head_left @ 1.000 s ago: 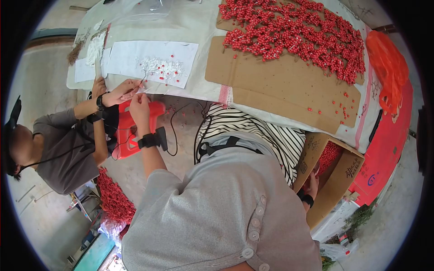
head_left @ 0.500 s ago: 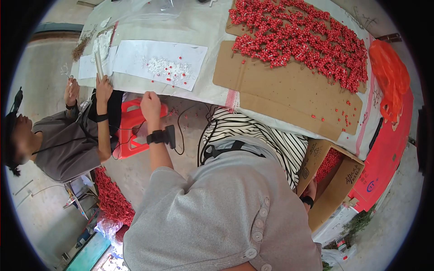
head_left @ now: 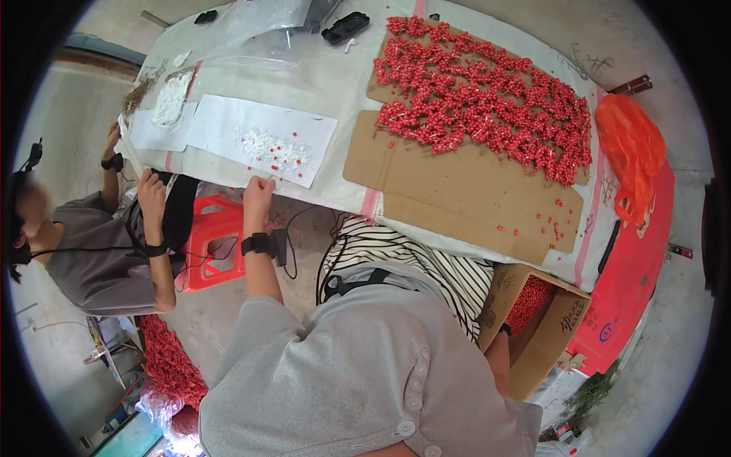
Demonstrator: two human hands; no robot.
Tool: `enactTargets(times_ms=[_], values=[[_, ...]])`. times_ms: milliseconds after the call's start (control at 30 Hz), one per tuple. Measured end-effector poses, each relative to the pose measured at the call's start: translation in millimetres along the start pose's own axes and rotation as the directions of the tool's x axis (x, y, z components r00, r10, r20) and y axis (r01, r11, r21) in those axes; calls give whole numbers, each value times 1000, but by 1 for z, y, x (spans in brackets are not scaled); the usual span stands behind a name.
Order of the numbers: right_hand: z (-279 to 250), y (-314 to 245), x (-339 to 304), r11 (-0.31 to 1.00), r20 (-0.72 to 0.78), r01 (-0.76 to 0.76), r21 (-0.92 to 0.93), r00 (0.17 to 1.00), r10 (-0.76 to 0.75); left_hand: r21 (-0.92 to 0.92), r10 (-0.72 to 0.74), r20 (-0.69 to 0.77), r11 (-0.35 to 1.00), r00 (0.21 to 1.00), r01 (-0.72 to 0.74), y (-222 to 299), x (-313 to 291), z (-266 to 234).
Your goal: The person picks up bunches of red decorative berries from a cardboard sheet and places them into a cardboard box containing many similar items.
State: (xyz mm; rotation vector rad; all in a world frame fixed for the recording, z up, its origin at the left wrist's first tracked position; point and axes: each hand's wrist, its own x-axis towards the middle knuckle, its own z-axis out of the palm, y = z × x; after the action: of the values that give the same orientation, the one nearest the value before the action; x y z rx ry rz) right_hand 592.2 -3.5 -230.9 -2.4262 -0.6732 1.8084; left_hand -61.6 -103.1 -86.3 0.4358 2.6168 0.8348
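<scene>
My left hand (head_left: 258,195) is raised at the table's front edge, fingers pinched together. A thin pale tip shows at the fingertips, too small to make out. Just beyond it lies a white paper sheet (head_left: 209,131) with a heap of small white pieces (head_left: 266,146) and a few loose red beads among them. My right forearm (head_left: 498,358) reaches into an open cardboard box (head_left: 550,327) below the table's right part. Red berries (head_left: 531,305) fill part of that box. The box wall hides the right hand past its wristband.
Bunches of red berries (head_left: 480,91) cover flattened cardboard (head_left: 426,183) on the table. An orange plastic bag (head_left: 628,148) lies right. At left, a co-worker (head_left: 91,251) holds a pale strip near a white-covered tray (head_left: 172,97). A red stool (head_left: 209,255) stands below the table edge.
My left hand's fingers now point up toward the table, bent over before. My right forearm has gone deeper into the box. The co-worker's hands have moved apart and lower. The view has shifted.
</scene>
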Motion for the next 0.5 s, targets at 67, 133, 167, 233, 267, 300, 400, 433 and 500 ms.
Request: enactTargets(times_ms=[67, 133, 167, 233, 267, 300, 400, 433, 500], values=[[1, 0, 1, 1000, 6, -1, -5, 1000, 1, 30, 7, 27, 1000, 1000, -8, -10, 11, 0], [0, 0, 1, 1000, 2, -7, -5, 1000, 7, 64, 11, 59, 998, 998, -15, -19, 19, 2], [0, 0, 0, 1000, 3, -10, -5, 1000, 10, 80, 51, 48, 995, 998, -54, -22, 21, 3], [0, 1, 0, 1000, 2, -12, -6, 1000, 12, 92, 92, 44, 991, 995, -96, -22, 21, 5], [-1, 1, 0, 1000, 2, -12, -6, 1000, 12, 57, 62, 47, 996, 997, -65, -19, 19, 4], [-1, 0, 1, 1000, 9, -9, -7, 1000, 9, 23, 32, 51, 999, 998, -33, -16, 16, 3], [-3, 1, 3, 1000, 5, -10, -6, 1000, 10, -4, 11, 57, 1000, 998, -11, -5, 11, 3], [-1, 0, 2, 1000, 9, -10, -7, 1000, 11, -2, 14, 60, 1000, 998, -14, -7, 13, 3], [0, -1, 3, 1000, 12, -10, -9, 1000, 11, -12, 41, 66, 999, 997, -40, -18, 19, 4]])
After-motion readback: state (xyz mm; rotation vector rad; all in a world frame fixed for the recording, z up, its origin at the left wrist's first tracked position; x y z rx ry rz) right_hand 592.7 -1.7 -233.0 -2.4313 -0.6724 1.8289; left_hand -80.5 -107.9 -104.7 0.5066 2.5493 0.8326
